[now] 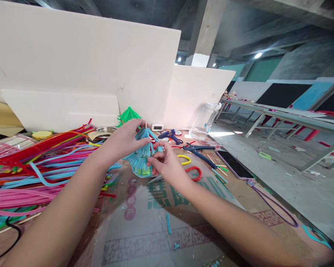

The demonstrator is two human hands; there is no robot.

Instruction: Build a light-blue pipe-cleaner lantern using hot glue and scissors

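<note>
A small light-blue umbrella-shaped craft, made of thin strips around a wooden stick, stands tilted between my hands. My left hand grips it near the top, thumb in front and the other fingers mostly hidden behind. At its right side, my right hand has its fingers curled and its thumb near the strips; whatever is in the pinch is too small to make out. Scissors with one red and one yellow handle loop lie just beyond my right wrist, their blades partly covered. Behind stands a similar green umbrella.
Bundles of coloured fuzzy strips fill the left side. A blue glue gun, dark-blue pliers, a phone, a small digital clock and a clear bottle sit toward the right and back. White boards stand behind.
</note>
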